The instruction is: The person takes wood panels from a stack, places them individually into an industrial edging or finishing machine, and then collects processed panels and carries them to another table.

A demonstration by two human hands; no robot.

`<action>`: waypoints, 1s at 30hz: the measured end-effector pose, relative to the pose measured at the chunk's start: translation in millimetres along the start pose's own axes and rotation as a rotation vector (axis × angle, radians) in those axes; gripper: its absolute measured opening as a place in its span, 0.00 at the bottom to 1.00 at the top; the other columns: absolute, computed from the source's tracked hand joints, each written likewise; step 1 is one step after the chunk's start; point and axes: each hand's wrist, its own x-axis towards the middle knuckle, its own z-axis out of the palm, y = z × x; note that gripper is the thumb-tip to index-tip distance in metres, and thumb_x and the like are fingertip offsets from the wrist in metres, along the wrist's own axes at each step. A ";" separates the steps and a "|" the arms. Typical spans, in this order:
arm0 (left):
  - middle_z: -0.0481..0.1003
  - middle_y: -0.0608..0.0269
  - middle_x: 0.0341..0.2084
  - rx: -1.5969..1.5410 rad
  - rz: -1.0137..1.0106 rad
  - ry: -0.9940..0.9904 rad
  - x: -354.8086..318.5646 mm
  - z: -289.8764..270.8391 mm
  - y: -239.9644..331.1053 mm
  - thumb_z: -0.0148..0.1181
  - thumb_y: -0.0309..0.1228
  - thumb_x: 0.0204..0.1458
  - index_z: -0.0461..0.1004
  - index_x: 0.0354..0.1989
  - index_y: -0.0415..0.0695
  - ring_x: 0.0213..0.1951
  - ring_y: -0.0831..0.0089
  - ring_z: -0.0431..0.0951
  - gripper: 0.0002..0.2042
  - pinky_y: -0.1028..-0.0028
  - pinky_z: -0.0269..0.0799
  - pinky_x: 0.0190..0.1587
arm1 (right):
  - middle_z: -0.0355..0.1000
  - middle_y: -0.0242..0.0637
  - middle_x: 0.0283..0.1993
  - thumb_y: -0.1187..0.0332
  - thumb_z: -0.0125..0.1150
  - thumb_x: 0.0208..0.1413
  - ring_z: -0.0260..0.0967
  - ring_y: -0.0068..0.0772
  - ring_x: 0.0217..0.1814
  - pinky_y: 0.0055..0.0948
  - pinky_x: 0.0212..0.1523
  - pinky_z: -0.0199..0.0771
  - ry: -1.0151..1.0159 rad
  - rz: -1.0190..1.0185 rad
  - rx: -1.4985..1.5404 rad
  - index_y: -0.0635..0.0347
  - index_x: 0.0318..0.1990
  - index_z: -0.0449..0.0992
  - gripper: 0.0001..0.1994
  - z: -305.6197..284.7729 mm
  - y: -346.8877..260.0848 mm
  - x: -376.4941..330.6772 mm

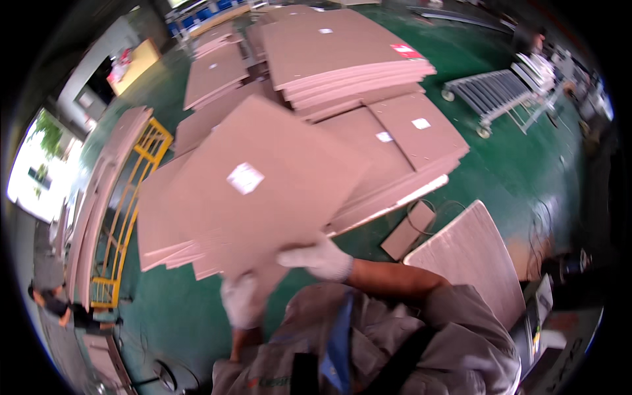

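A flat brown cardboard sheet (296,164) with a white label (245,178) lies tilted across the nearer stacks, its near corner toward my body. My right hand (322,261), in a white glove, grips its near edge with the thumb on top and the other fingers hidden beneath. Closed at the near corner, my white-gloved left hand (242,303) holds the same sheet and is slightly blurred. Under and to the left of this sheet, a stack of similar cardboard sheets (158,224) shows uneven edges.
Taller cardboard stacks (329,43) stand beyond. A yellow metal frame cart (125,217) is at left, near a person (72,313). A wood-grain board (471,260) and a small cardboard piece (408,230) sit at right. Farther right is a roller cart (490,95) on green floor (500,171).
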 end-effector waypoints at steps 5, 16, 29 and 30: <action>0.78 0.47 0.51 -1.178 -0.752 0.538 -65.4 -96.4 -122.8 0.60 0.36 0.64 0.70 0.62 0.32 0.46 0.61 0.82 0.23 0.65 0.84 0.42 | 0.81 0.40 0.49 0.64 0.71 0.63 0.80 0.35 0.48 0.35 0.47 0.83 0.249 0.073 0.103 0.67 0.60 0.77 0.22 -58.6 -0.1 60.7; 0.78 0.62 0.37 -1.350 -1.090 0.467 -138.1 -102.8 -206.0 0.49 0.56 0.69 0.78 0.43 0.47 0.36 0.73 0.77 0.24 0.71 0.78 0.41 | 0.59 0.64 0.72 0.49 0.75 0.48 0.55 0.65 0.74 0.59 0.73 0.55 1.356 0.054 -1.899 0.47 0.59 0.81 0.30 -338.3 -58.7 -10.4; 0.81 0.52 0.33 -0.931 -1.075 -0.779 34.6 148.9 -97.9 0.55 0.45 0.68 0.78 0.45 0.39 0.32 0.61 0.83 0.18 0.62 0.81 0.34 | 0.73 0.28 0.25 0.67 0.68 0.62 0.69 0.26 0.24 0.31 0.25 0.75 1.328 -0.215 0.024 0.61 0.37 0.83 0.06 -345.5 -11.0 -62.9; 0.82 0.54 0.34 -1.039 -1.063 -0.795 41.3 178.8 -93.1 0.55 0.45 0.68 0.78 0.47 0.40 0.32 0.60 0.84 0.18 0.62 0.82 0.35 | 0.73 0.32 0.24 0.67 0.68 0.62 0.69 0.29 0.22 0.32 0.26 0.76 1.294 -0.255 0.046 0.64 0.38 0.82 0.08 -315.6 3.3 -100.1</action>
